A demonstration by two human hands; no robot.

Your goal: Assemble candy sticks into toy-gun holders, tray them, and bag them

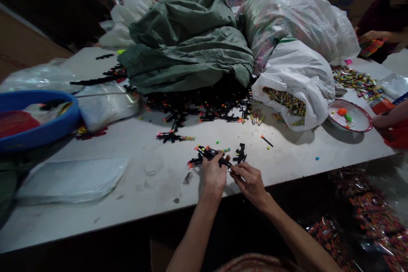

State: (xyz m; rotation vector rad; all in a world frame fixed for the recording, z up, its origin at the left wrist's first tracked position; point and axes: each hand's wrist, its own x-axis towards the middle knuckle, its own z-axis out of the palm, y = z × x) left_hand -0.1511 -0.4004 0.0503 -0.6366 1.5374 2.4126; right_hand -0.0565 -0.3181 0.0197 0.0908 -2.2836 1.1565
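Observation:
Near the front edge of the white table, my left hand is closed around several small black toy guns with orange and yellow tips. Close beside it, my right hand pinches the rear end of one of these guns; what exactly lies between its fingertips is partly hidden. Just beyond my right hand lies a single black toy gun. Another toy gun, with a clear tube of coloured beads on it, rests farther left. A thin black stick with an orange tip lies to the right.
A green sack spills a heap of black toy guns. A white bag holds bead-filled tubes. Left are a blue basin and clear plastic bags. A red-rimmed bowl stands right, near other people.

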